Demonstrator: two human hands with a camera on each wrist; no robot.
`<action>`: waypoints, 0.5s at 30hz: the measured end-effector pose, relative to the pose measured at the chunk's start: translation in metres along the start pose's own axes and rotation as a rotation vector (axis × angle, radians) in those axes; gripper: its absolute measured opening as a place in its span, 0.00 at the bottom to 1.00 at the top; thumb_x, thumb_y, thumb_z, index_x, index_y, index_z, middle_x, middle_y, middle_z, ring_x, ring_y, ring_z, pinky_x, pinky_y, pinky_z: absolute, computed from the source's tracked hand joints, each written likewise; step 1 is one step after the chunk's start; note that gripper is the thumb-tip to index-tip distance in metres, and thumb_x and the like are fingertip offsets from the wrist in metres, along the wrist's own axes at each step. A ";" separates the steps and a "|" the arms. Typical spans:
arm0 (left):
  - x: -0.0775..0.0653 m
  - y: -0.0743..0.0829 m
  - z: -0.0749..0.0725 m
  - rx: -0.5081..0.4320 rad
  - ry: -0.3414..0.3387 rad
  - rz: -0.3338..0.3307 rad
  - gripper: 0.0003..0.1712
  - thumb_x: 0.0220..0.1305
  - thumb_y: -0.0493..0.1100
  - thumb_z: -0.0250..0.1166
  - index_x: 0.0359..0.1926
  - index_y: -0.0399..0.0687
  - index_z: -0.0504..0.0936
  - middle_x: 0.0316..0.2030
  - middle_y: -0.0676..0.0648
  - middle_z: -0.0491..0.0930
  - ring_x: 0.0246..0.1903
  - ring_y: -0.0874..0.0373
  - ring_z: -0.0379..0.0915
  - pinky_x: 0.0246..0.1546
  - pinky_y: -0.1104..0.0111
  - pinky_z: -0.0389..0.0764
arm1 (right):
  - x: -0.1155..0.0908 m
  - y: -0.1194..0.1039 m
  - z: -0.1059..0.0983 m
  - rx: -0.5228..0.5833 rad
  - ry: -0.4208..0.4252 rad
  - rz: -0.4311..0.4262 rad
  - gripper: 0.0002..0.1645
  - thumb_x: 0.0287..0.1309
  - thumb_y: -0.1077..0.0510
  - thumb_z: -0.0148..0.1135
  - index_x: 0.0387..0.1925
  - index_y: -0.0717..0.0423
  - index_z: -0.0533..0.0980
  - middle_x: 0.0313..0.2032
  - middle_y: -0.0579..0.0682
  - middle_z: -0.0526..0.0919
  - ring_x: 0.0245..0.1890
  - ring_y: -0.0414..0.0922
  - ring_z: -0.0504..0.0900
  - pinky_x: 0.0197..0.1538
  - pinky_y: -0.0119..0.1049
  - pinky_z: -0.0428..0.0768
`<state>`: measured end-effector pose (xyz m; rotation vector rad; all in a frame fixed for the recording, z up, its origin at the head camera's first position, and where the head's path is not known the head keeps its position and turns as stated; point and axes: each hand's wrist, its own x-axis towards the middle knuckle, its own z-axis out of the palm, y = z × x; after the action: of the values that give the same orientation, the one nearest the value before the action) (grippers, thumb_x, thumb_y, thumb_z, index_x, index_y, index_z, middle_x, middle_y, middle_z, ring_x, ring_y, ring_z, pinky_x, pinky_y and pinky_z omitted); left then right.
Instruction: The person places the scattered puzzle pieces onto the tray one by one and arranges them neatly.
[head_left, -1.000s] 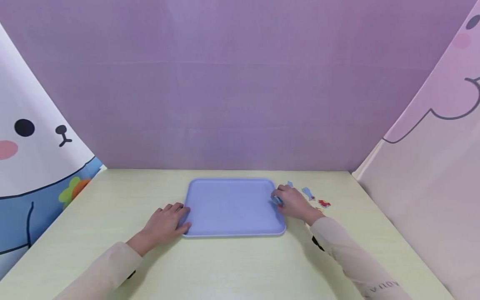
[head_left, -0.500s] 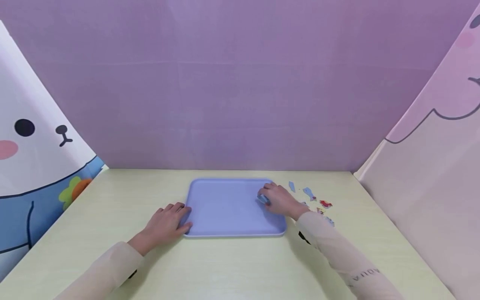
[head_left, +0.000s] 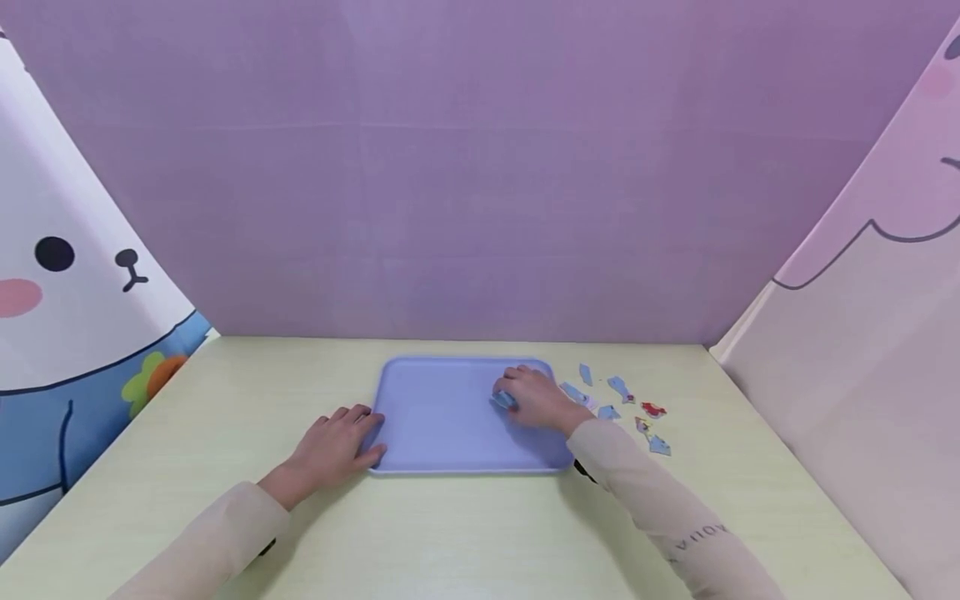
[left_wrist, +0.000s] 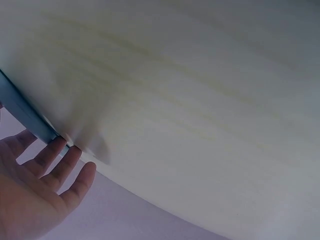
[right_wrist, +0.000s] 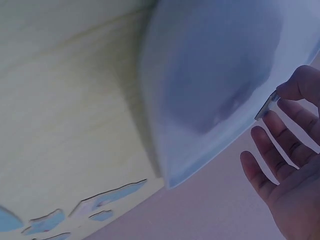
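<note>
A shallow blue-lavender tray lies on the table in the head view. My left hand rests at its left edge with the fingers touching the rim; in the left wrist view those fingers look fairly straight against it. Over the right part of the tray, my right hand pinches a thin blue puzzle piece between thumb and fingers. The right wrist view shows this puzzle piece edge-on, with the other fingers spread loosely.
Right of the tray, several loose puzzle pieces lie scattered, mostly blue, and one is red. A purple curtain hangs behind the pale wooden table. Printed cloths flank both sides.
My right hand has moved left from the tray's right rim to over the tray, carrying the blue puzzle piece. More of the scattered pieces are now uncovered. My left hand has stayed put.
</note>
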<state>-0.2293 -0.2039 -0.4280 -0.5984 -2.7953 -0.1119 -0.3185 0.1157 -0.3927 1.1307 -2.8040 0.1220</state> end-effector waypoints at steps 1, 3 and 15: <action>0.000 0.000 0.000 0.001 0.003 0.001 0.26 0.55 0.56 0.61 0.50 0.45 0.77 0.47 0.43 0.76 0.45 0.46 0.74 0.35 0.53 0.76 | 0.002 -0.001 0.000 -0.002 -0.005 -0.002 0.19 0.45 0.62 0.65 0.44 0.53 0.78 0.39 0.47 0.78 0.39 0.44 0.73 0.42 0.38 0.73; 0.000 0.000 0.000 0.005 0.008 0.002 0.26 0.55 0.56 0.62 0.50 0.45 0.77 0.47 0.43 0.76 0.45 0.47 0.74 0.34 0.54 0.76 | 0.005 -0.003 -0.001 0.000 -0.014 0.001 0.19 0.46 0.62 0.64 0.44 0.52 0.78 0.40 0.47 0.78 0.39 0.43 0.72 0.43 0.38 0.73; -0.002 -0.001 0.002 -0.008 0.023 0.001 0.26 0.55 0.56 0.62 0.49 0.44 0.77 0.47 0.43 0.76 0.44 0.46 0.74 0.34 0.53 0.76 | 0.030 -0.016 0.000 -0.012 -0.037 -0.037 0.20 0.46 0.62 0.64 0.45 0.50 0.78 0.43 0.46 0.78 0.46 0.44 0.75 0.53 0.38 0.73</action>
<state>-0.2290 -0.2056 -0.4304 -0.5962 -2.7739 -0.1294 -0.3284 0.0839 -0.3880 1.1930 -2.8107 0.0810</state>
